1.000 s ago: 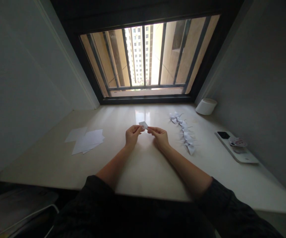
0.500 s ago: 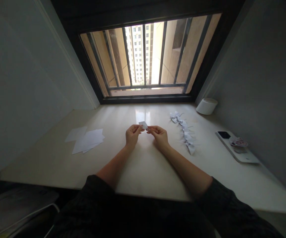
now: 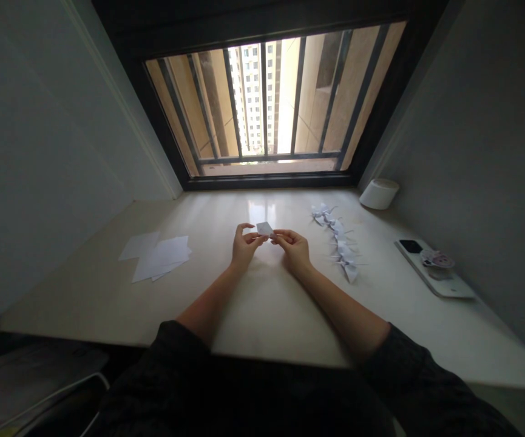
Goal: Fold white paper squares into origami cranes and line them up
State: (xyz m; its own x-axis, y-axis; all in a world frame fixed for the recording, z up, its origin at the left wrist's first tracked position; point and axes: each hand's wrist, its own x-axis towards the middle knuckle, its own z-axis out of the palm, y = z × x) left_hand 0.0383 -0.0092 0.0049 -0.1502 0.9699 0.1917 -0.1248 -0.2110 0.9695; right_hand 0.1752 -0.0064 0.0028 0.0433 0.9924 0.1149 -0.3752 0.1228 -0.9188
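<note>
A small folded piece of white paper is held up above the middle of the white sill, a diamond-like shape. My right hand pinches its lower right corner between thumb and fingers. At the lower edge, the thumb and lower fingers of my left hand close on the paper, while its index finger is raised and curved away from it. To the right of my hands lies a row of several folded paper cranes. Flat sheets of white paper rest in a loose pile on the left.
A white phone with a round grip on its back lies at the right. Behind it, a white cylindrical object stands by the wall. A barred window closes off the far side of the sill.
My left index finger has lifted off the paper, and the left thumb has shifted right along its lower edge. More of the paper's face shows. My right hand keeps its pinch.
</note>
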